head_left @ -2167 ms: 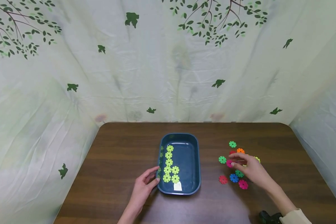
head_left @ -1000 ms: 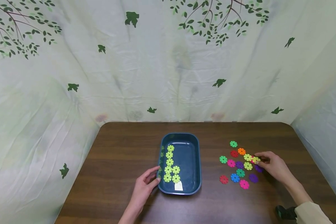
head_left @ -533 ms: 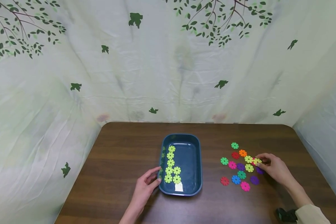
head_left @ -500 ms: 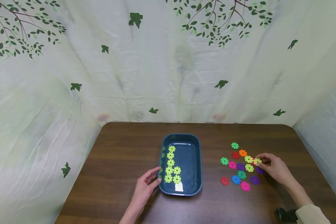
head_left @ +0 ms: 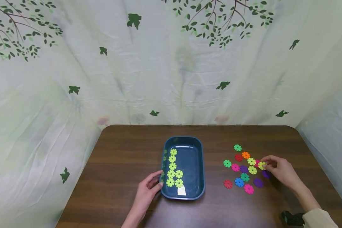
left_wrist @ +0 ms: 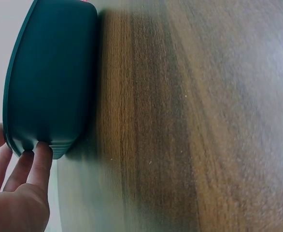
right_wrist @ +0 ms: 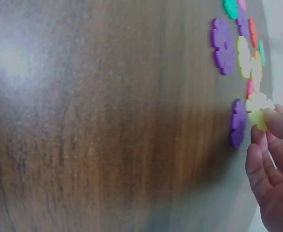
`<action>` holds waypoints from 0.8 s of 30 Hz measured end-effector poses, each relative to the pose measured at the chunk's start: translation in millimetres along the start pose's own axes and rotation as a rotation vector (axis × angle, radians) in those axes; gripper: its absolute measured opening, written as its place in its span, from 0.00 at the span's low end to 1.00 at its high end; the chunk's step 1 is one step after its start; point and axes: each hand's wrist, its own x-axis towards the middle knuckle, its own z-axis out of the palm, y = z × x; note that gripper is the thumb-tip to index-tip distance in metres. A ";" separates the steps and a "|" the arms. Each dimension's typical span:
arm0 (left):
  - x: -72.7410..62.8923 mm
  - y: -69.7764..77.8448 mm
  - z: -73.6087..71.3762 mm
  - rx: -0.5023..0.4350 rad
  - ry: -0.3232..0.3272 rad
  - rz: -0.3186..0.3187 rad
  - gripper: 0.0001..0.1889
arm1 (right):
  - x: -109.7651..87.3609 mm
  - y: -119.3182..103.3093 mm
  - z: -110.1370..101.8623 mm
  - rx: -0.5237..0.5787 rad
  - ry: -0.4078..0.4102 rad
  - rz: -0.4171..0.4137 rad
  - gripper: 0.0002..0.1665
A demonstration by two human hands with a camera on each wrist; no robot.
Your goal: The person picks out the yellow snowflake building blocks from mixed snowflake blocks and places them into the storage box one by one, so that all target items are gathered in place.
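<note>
A yellow flower-shaped disc [head_left: 261, 165] is pinched between the thumb and fingers of my right hand [head_left: 279, 169]. In the right wrist view the yellow disc [right_wrist: 259, 110] is tilted, just above a purple disc [right_wrist: 237, 123]. Beside it, a pink disc [head_left: 257, 163] is partly covered. Two more yellow discs [head_left: 252, 170] lie just to the left. My left hand [head_left: 146, 191] holds the left side of a dark blue tray [head_left: 192, 190]. In the left wrist view its fingers [left_wrist: 40, 166] press on the tray's outer wall, with the thumb at the rim. Several yellow discs [head_left: 172, 166] lie inside the tray.
Around my right hand lie loose discs: a blue one [head_left: 239, 182], a red one [head_left: 228, 184], an orange one [head_left: 246, 155], a green one [head_left: 237, 148] and several others. The brown table [head_left: 125, 152] ends at a pale leaf-patterned curtain [head_left: 159, 63].
My right hand has moved right, from over the middle of the loose discs to the yellow disc at their right edge, and pinches it. My left hand has stayed on the tray.
</note>
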 end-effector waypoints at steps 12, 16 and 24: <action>-3.0 3.4 -1.3 0.022 0.024 -0.028 0.22 | -14.2 -22.6 0.6 0.006 0.075 -0.025 0.09; -2.4 3.0 -1.1 0.024 0.024 -0.026 0.22 | -19.7 -31.0 8.6 0.039 0.110 -0.038 0.10; 0.1 1.2 1.0 0.021 0.017 -0.006 0.22 | -24.1 -48.2 22.4 0.120 0.183 -0.065 0.12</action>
